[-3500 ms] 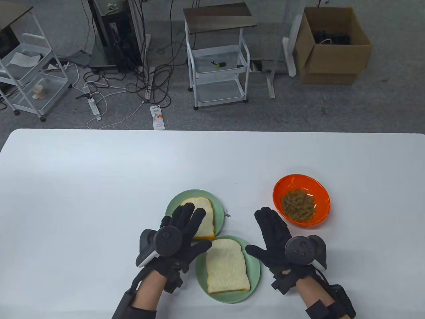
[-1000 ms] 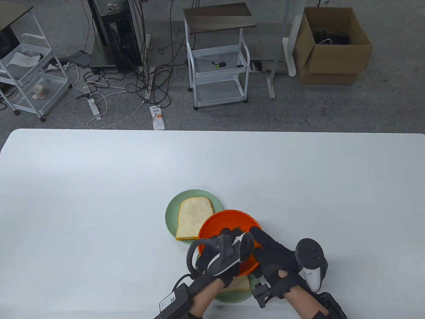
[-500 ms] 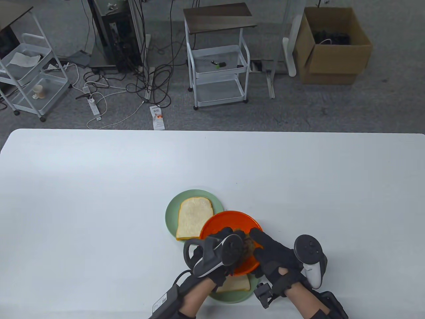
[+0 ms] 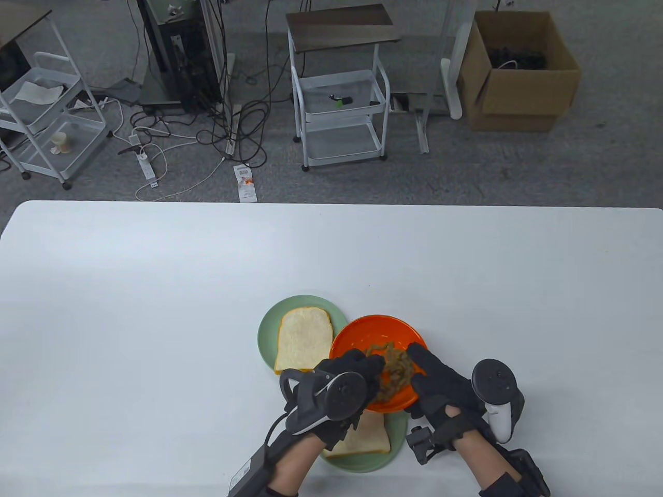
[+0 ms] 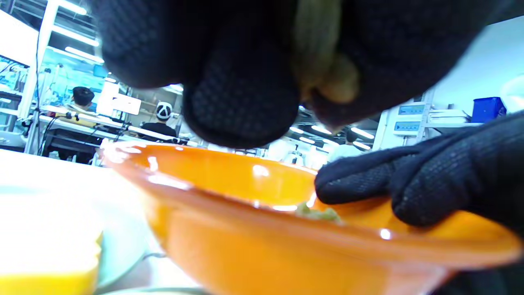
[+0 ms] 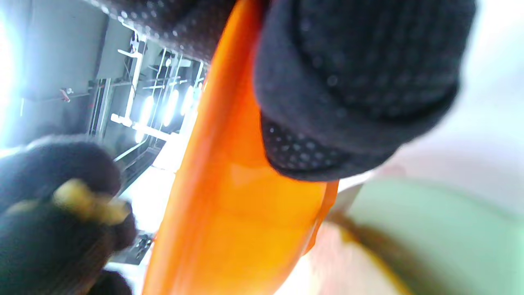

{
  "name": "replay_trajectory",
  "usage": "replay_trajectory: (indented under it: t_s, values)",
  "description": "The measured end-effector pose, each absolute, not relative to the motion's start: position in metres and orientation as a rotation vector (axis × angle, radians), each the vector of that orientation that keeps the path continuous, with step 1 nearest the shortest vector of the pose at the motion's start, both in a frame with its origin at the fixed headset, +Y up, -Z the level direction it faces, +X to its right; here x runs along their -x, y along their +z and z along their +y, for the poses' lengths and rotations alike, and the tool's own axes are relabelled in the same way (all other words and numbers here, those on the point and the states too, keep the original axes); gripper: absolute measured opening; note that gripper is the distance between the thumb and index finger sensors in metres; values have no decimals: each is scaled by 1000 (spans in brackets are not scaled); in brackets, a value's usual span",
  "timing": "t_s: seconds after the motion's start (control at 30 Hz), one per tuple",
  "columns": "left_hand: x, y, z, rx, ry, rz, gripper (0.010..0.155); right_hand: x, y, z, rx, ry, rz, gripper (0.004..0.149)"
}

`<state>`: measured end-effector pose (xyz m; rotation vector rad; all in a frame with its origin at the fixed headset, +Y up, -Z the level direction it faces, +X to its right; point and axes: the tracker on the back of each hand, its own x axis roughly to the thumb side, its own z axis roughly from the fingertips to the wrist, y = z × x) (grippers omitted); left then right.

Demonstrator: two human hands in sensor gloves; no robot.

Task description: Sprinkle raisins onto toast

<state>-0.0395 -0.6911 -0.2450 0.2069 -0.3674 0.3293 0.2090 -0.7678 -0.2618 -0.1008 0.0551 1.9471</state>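
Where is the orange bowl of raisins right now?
In the table view the orange bowl is low and centre-right, held by the right hand above the nearer toast, just right of the far green plate.

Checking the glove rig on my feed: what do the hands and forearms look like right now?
Both the left hand and right hand wear black knit gloves with dotted grip texture. Each back carries a dark round tracker with a grey-white handle. Bare forearms carry black strapped modules; a cable runs off the left.

Bowl above near plate, right of far plate.
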Motion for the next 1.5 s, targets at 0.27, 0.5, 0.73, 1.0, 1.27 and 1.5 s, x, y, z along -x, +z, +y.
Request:
replay_trajectory:
  t_s: [0.27, 0.5, 0.73, 1.0, 1.27, 1.5]
  values:
    - [38, -259, -719, 229, 216, -284, 41, -237, -275, -767, 184, 2011, -50, 55]
    - [35, -267, -738, 221, 90, -240, 43, -237, -276, -767, 186, 2036, -52, 55]
    - [35, -268, -740, 292, 72, -267, 48, -235, -277, -768, 173, 2047, -44, 55]
    - [24, -255, -729, 376, 42, -327, 49, -236, -277, -767, 177, 2044, -45, 55]
    - [26, -252, -728, 438, 20, -333, 59, -234, -276, -767, 159, 2049, -32, 55]
    - [24, -255, -726, 298, 50, -347, 40, -234, -277, -768, 161, 2043, -32, 55]
